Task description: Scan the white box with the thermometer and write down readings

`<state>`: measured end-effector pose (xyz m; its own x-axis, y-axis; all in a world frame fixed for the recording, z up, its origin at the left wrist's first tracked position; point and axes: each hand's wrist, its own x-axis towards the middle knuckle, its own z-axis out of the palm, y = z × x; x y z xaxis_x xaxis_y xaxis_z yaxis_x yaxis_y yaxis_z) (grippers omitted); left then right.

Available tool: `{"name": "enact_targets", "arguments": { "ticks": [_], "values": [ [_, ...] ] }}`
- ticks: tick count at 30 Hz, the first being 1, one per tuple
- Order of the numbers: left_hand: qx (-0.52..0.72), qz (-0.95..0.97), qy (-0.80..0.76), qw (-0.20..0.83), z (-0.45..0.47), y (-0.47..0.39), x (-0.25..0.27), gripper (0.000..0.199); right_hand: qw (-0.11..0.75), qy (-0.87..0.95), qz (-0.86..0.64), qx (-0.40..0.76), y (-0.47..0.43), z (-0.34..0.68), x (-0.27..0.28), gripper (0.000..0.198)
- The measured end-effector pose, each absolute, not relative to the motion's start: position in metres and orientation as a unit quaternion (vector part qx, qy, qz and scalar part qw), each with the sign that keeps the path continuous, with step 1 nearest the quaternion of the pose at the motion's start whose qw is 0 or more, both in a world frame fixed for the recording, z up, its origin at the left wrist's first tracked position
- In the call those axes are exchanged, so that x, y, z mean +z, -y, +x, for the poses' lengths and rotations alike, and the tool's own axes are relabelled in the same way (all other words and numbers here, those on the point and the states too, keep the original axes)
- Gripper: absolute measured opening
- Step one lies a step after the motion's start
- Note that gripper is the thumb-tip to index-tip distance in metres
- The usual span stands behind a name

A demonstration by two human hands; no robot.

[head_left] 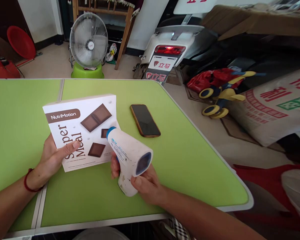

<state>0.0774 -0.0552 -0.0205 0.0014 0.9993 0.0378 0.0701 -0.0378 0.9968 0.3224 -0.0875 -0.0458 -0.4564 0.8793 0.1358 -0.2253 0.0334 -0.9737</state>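
My left hand (56, 153) grips the lower left corner of a white box (95, 103) printed "NutriMotion Super Meal" with brown chocolate pieces; the thumb lies across its front. The box is tilted above the table. My right hand (146, 183) is wrapped round the handle of a white infrared thermometer (126, 148) with a blue tip and a dark blue screen at its back end. The tip points up and left, overlapping the right side of the box; I cannot tell whether they touch. A smartphone (145, 120) with a dark screen and brown case lies beyond the thermometer.
The green folding table (190, 176) has a white rim and a seam at left. Past its far edge stand a fan (89, 41) on a green stool and a white scooter (165, 50). At right are a toddler bike (222, 96) and a large printed sack (272, 103).
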Motion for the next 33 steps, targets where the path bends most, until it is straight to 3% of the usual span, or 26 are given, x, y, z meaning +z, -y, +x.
{"name": "enact_targets", "arguments": {
  "ticks": [6,22,33],
  "values": [
    [0.498,0.537,-0.503,0.458,0.084,0.054,-0.014,0.057,0.423,0.601,-0.27,0.621,0.087,0.32,-0.037,0.035],
    [0.51,0.517,-0.548,0.415,0.084,0.053,-0.013,0.06,0.35,0.553,-0.306,0.692,0.092,0.304,-0.046,0.034],
    [0.482,0.535,-0.559,0.411,0.082,0.051,-0.013,0.046,0.346,0.585,-0.298,0.67,0.091,0.306,-0.042,0.033]
  ]
}}
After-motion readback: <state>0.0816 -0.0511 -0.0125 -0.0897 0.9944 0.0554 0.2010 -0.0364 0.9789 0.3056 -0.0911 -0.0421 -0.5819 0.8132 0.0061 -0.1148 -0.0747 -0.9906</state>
